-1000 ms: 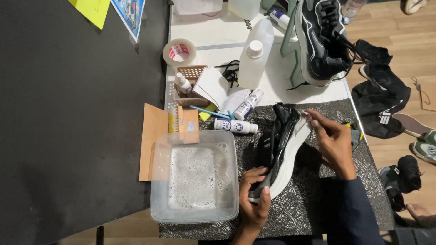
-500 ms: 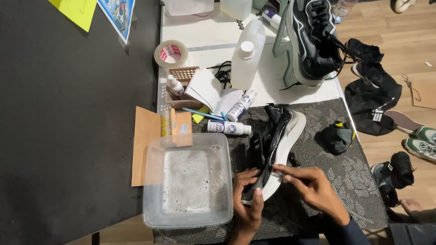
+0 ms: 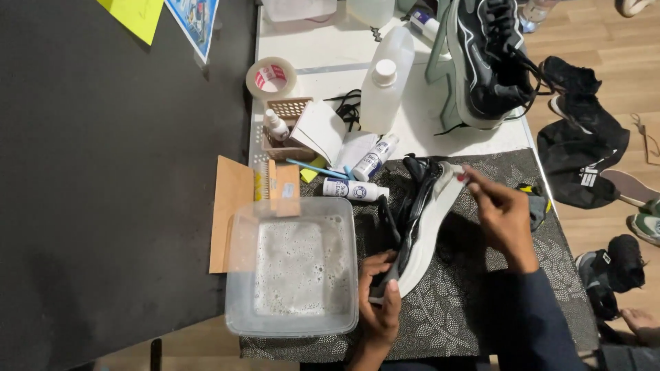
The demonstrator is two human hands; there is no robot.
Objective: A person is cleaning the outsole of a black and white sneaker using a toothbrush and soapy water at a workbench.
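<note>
Gripping the heel end of a black sneaker with a white sole [image 3: 419, 223], the left hand [image 3: 379, 306] has its fingers curled around the shoe and the thumb lies along the edge of the sole. The right hand [image 3: 505, 220] is at the toe end of the same shoe; its fingertips [image 3: 469, 175] are pressed together and touch the white sole near the tip, but I cannot tell if a small thing is pinched between them. The shoe lies on its side, diagonal, over a dark patterned mat [image 3: 454, 309] that covers the near part of the table.

Just left of the shoe stands a clear plastic tub [image 3: 292, 271] with foamy water inside. A piece of brown cardboard [image 3: 237, 206] lies partly under the tub's far corner. Beyond the shoe there are two small white bottles [image 3: 355, 189] lying near each other, a blue-handled brush [image 3: 316, 169], and a small brown basket [image 3: 285, 127] with a little spray bottle in it. Farther away on the white table [image 3: 323, 55] are a big white jug [image 3: 385, 86], a roll of tape [image 3: 271, 77], and a second black sneaker [image 3: 491, 58] mounted on a pale green stand. On the wooden floor [image 3: 619, 103] at the right lie dark pieces of clothing [image 3: 584, 151] and more shoes.
</note>
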